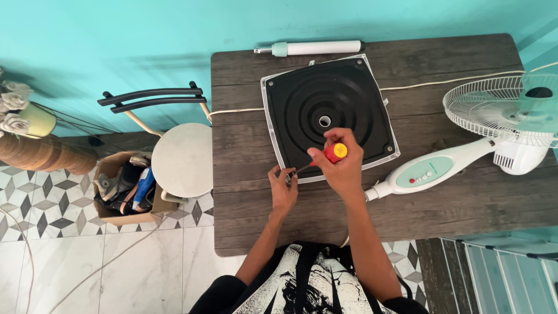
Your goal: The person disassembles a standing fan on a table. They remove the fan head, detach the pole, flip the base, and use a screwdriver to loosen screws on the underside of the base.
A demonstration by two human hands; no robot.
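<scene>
The right hand point(343, 168) holds a red and yellow screwdriver point(325, 158), fingers wrapped tight around its handle. Its tip points at the near left corner of the black fan base point(325, 93) on the counter point(453, 203). The left hand point(282, 189) pinches that corner, fingers narrow.

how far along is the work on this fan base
Done: the fan lies flat on the table, its base upturned. In hand: the right hand drives a screwdriver at the base's near corner; the left hand steadies the tip. Left: the pole lies apart.
</scene>
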